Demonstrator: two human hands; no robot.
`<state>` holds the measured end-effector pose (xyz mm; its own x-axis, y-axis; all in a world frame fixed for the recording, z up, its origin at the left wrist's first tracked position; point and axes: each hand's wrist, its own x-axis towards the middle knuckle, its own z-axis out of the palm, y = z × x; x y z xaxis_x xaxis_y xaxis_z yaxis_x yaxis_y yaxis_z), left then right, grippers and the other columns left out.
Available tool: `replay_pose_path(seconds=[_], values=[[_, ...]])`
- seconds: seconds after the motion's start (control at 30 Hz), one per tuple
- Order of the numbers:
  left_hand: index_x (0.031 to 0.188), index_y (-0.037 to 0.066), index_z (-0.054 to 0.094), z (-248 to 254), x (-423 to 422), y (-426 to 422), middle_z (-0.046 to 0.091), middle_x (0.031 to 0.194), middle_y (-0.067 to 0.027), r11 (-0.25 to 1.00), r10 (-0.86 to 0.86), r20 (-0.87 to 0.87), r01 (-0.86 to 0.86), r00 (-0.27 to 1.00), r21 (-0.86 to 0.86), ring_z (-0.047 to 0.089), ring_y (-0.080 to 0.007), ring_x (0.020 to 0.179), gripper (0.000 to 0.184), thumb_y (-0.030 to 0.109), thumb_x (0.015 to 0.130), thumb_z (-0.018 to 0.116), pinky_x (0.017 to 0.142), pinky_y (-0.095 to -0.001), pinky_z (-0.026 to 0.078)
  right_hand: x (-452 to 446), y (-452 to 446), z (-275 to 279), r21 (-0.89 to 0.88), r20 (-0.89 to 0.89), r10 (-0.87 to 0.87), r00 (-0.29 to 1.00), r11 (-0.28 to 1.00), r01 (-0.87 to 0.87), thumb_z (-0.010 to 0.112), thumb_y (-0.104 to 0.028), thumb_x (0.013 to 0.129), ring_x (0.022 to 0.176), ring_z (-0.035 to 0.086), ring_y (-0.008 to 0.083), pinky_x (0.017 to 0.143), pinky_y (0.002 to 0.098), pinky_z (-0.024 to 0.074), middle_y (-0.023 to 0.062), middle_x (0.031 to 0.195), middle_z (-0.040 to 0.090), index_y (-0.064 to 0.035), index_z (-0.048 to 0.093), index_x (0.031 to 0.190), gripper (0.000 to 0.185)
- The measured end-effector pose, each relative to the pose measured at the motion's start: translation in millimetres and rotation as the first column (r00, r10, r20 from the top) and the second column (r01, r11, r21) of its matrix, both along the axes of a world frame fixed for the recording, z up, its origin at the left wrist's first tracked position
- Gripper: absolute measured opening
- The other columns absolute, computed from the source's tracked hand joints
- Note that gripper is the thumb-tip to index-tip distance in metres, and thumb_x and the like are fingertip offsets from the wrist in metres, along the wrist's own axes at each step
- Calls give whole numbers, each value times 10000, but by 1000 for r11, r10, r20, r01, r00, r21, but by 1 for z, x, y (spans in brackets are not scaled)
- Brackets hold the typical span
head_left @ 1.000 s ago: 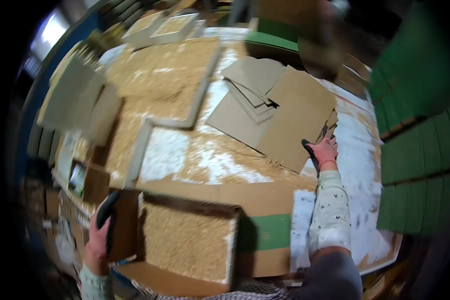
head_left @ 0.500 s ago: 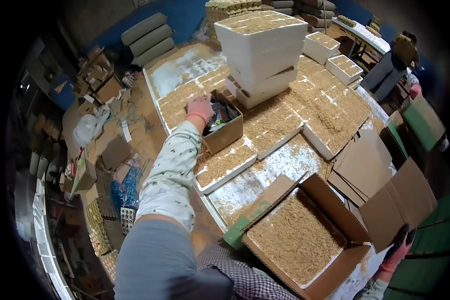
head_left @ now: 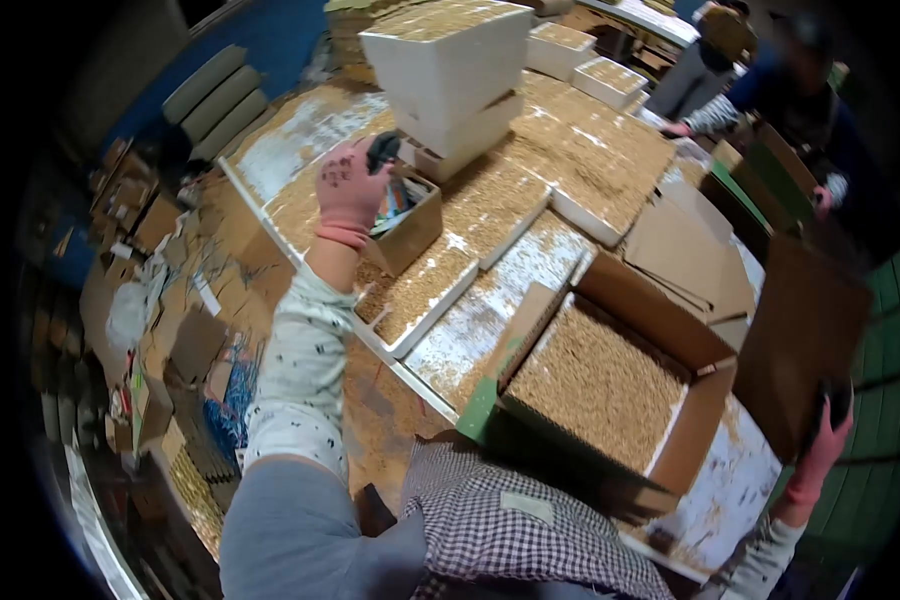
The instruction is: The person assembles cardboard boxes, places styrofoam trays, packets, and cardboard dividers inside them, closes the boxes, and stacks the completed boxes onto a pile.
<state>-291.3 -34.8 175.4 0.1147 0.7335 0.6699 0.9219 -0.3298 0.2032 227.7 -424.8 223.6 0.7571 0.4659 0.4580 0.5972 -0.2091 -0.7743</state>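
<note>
Open carton [head_left: 518, 390], nearest on the bench [head_left: 705, 530]: one tray [head_left: 600, 382] of pale, grain-like pieces inside. Right hand [head_left: 825, 440], pink glove, arm low and out to the side: grip closed on the lower edge of a brown cardboard sheet [head_left: 808, 335], now darker-faced and steeper than before. Left hand [head_left: 355, 185], pink glove, arm extended forward, fingers curled: earlier down at the small box [head_left: 410, 232] of packets, now raised above it; whether this grip holds anything, cannot tell. Beyond: stacked white boxes [head_left: 450, 75]; a co-worker [head_left: 805, 110].
</note>
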Motion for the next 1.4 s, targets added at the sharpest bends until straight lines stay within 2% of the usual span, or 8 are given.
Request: replay_pose_path(seconds=[0.43,0.7,0.87,1.0,1.1,1.2,1.27,1.4], values=[[1135,139,580,-30,-74,47,610,1145,-80,851,227,-609,-459,760,-256,576,-269,1049,341,342,884,473,939,-438,388,-35,-44,32,-169,238,106,965,983,-66,498,-6,880,1100,516,210,972,320,382,149,1202,549,63,483,1235,362],[1176,55,533,54,128,-184,575,1153,-139,608,-785,-352,742,510,-281,548,-315,1047,623,257,637,772,927,-394,424,-131,25,66,-223,553,375,744,927,-302,621,-38,705,960,563,350,847,370,450,184,1064,585,-15,563,1137,436],[1037,53,635,118,120,-192,659,947,-133,-62,-950,281,796,138,-602,626,-292,934,449,322,699,755,798,-359,504,-182,74,-58,-649,-176,938,297,116,-752,614,-251,805,1004,554,331,871,389,446,179,1100,548,-59,512,1121,383],[1158,42,569,-13,182,-196,601,1106,-175,394,-908,-253,470,334,-790,586,-300,979,454,350,828,614,858,-346,471,-176,77,-36,-878,-227,926,303,-60,-475,609,-276,821,1015,532,347,927,392,410,185,1107,542,-26,507,1187,455],[1267,83,515,25,140,-164,566,1195,-154,-335,-623,736,760,265,-557,568,-261,1050,449,176,841,622,920,-347,438,-117,33,23,-767,188,818,544,469,-439,560,-331,851,959,574,319,835,405,457,166,944,607,-26,554,1028,353],[1384,55,353,58,85,-148,357,1415,-162,533,-782,45,705,621,-468,283,-272,1340,829,248,688,760,1103,-350,230,-97,25,15,-904,-129,649,750,234,-358,566,-323,831,945,581,328,827,404,461,173,925,607,-17,545,991,346],[1432,7,180,-38,83,-122,180,1481,-226,48,-664,585,807,466,-588,99,-320,1397,1102,375,603,807,1132,-346,121,-116,37,-24,-847,-325,652,685,122,-518,564,-292,807,906,599,337,812,414,467,182,937,606,-12,536,979,330],[1422,2,118,-124,131,-171,398,1279,-205,69,-345,805,868,483,-491,432,-271,1142,1101,216,607,827,930,-325,382,-119,51,-80,-377,-542,545,640,522,-765,605,-208,789,814,635,262,755,373,501,199,844,633,29,536,1060,367]])
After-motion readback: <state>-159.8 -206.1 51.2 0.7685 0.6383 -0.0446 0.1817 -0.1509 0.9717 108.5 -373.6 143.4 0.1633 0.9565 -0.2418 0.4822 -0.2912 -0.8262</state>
